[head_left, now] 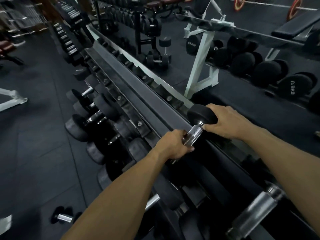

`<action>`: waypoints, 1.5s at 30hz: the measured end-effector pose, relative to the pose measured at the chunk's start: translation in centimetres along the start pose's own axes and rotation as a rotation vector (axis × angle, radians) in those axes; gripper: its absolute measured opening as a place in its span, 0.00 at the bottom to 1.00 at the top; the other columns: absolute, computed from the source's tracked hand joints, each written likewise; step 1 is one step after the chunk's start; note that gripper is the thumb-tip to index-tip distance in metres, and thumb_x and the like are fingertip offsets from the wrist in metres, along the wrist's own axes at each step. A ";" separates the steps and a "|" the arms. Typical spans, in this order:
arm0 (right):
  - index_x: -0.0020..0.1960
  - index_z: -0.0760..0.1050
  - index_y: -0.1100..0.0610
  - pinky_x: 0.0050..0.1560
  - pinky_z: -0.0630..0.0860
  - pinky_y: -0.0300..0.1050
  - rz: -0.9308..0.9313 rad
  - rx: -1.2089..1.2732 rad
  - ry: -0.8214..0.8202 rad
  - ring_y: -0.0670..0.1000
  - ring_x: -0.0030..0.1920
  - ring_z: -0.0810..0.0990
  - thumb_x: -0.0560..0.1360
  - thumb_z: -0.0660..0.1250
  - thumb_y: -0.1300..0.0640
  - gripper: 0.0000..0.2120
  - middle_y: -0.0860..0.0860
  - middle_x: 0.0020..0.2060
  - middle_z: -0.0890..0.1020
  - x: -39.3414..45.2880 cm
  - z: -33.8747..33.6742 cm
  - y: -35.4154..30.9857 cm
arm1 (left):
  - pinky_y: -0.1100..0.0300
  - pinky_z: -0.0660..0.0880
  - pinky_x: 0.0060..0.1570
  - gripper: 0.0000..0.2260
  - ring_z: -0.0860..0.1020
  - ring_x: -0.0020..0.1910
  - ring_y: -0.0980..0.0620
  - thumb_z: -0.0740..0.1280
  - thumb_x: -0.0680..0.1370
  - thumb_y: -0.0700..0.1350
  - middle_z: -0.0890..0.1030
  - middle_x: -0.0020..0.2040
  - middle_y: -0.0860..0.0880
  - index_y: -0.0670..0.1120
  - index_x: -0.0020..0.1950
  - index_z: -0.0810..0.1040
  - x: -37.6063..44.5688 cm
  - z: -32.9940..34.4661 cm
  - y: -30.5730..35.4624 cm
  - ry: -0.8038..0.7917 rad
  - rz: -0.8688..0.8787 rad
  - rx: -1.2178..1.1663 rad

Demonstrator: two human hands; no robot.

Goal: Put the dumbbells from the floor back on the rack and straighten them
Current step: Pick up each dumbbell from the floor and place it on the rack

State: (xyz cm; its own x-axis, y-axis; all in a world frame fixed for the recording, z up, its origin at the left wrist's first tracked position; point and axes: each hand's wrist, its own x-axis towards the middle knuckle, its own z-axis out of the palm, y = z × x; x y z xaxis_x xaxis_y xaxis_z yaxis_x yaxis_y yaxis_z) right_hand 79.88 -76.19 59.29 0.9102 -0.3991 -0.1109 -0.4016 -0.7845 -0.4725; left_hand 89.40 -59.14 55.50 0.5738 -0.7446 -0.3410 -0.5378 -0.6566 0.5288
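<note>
A black dumbbell with a knurled chrome handle lies across the top tier of the long black rack. My left hand grips the handle near its close end. My right hand holds the far round head, fingers curled over it. The dumbbell's near head is hidden under my left hand. Another small dumbbell lies on the floor at the lower left.
Several dumbbells fill the rack's lower tiers to the left. A chrome-handled dumbbell sits on the rack close by at lower right. A mirror behind the rack reflects a white-framed rack and benches. Dark rubber floor lies to the left.
</note>
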 end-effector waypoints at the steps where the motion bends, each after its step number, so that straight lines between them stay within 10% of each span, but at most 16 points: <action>1: 0.64 0.71 0.47 0.50 0.79 0.52 0.004 -0.007 -0.002 0.53 0.46 0.82 0.72 0.72 0.49 0.22 0.49 0.48 0.82 0.0 0.0 0.0 | 0.51 0.77 0.53 0.20 0.80 0.49 0.48 0.73 0.72 0.54 0.82 0.50 0.48 0.48 0.60 0.76 0.0 0.0 -0.1 0.005 0.002 0.001; 14: 0.66 0.68 0.49 0.50 0.79 0.54 0.033 -0.106 -0.023 0.52 0.46 0.80 0.70 0.72 0.43 0.29 0.48 0.48 0.81 -0.6 -0.9 -2.4 | 0.51 0.78 0.55 0.19 0.81 0.51 0.50 0.67 0.76 0.56 0.84 0.50 0.49 0.48 0.63 0.76 -3.7 -2.7 -2.4 0.095 0.045 -0.031; 24: 0.77 0.61 0.54 0.65 0.72 0.55 -0.258 -0.308 -0.056 0.57 0.69 0.69 0.75 0.68 0.41 0.36 0.55 0.67 0.72 -0.8 1.2 -15.2 | 0.53 0.76 0.54 0.15 0.79 0.50 0.51 0.67 0.76 0.56 0.80 0.48 0.53 0.50 0.58 0.77 -12.6 -6.2 -9.4 0.216 -0.067 -0.059; 45: 0.75 0.61 0.51 0.59 0.73 0.52 -0.761 -0.524 -0.584 0.55 0.65 0.71 0.76 0.65 0.43 0.31 0.51 0.63 0.72 -22.3 36.5 -49.0 | 0.54 0.74 0.54 0.21 0.77 0.57 0.49 0.66 0.75 0.57 0.79 0.59 0.50 0.51 0.66 0.73 -57.1 7.5 -40.9 0.299 -0.698 -0.339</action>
State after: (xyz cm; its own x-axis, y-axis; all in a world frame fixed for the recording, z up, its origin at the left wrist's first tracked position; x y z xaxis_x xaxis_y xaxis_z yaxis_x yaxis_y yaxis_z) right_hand 82.96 -11.49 52.99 0.7906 0.4541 -0.4108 0.4192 -0.8904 -0.1774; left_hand 74.02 9.30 47.54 0.8719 -0.0852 -0.4822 0.1905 -0.8482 0.4943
